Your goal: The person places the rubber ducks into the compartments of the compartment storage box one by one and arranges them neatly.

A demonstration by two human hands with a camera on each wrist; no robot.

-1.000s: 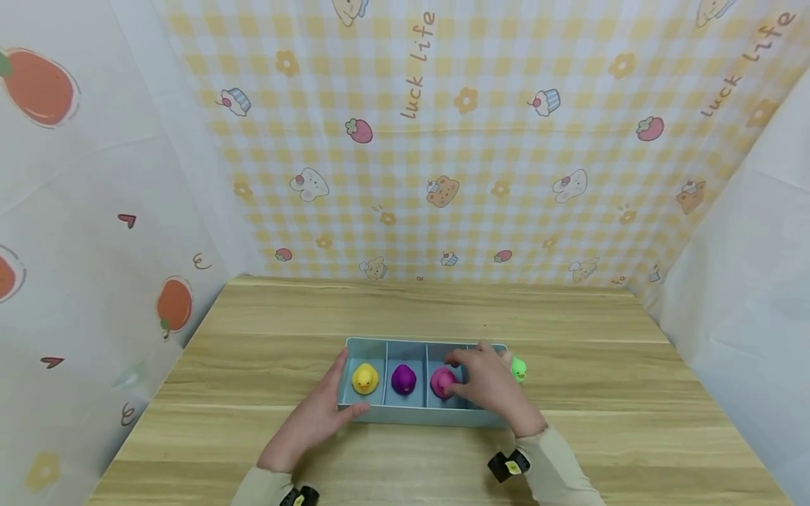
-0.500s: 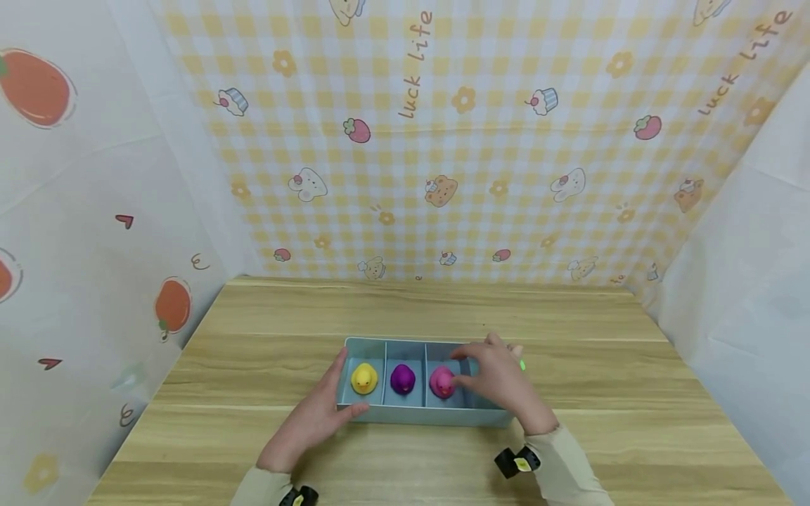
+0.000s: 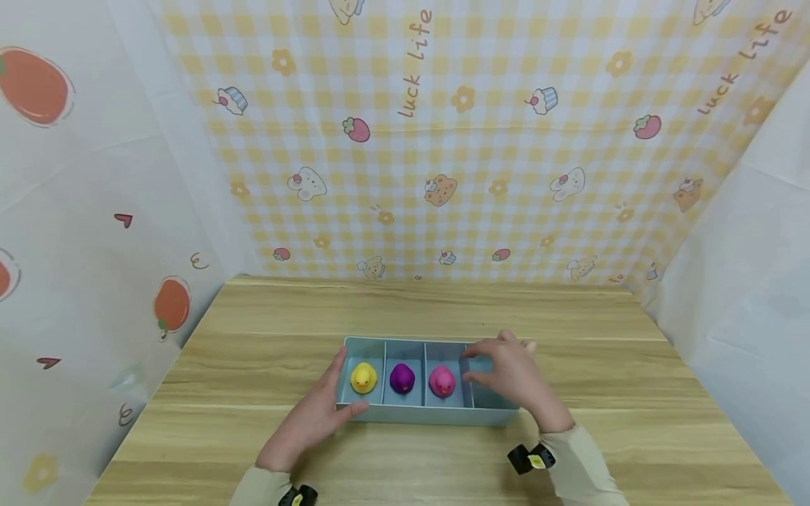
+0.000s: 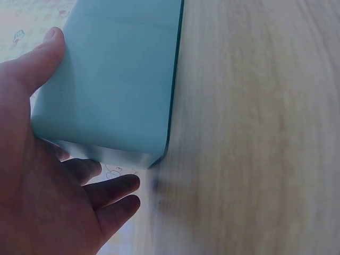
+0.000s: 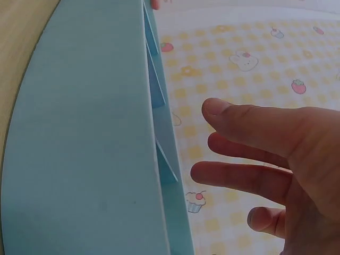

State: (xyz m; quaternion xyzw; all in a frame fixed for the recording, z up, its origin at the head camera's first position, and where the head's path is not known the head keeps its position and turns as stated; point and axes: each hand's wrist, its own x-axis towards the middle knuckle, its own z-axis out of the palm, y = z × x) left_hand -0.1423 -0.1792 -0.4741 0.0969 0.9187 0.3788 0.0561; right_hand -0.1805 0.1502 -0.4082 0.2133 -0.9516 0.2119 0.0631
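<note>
A light-blue box [image 3: 430, 416] with dividers stands on the table. From left to right its compartments hold a yellow toy duck [image 3: 363, 379], a purple toy duck [image 3: 402, 379] and a pink toy duck [image 3: 442, 381]. My left hand [image 3: 319, 411] holds the box's left end, thumb at the front wall and fingers along the end wall, as the left wrist view shows too. Over the rightmost compartment, my right hand [image 3: 515, 376] has its fingers spread and holds nothing. In the right wrist view the thumb [image 5: 234, 114] and fingers are apart, above the box's rim.
The wooden table [image 3: 405, 464] extends around the box. A yellow checked cloth [image 3: 405, 176] hangs behind it, with white printed sheets at the left [image 3: 82, 267] and right [image 3: 740, 302].
My right hand has moved right, away from the pink duck, uncovering more of the rightmost compartment. The green thing beside that hand is now hidden. My left hand has stayed at the box.
</note>
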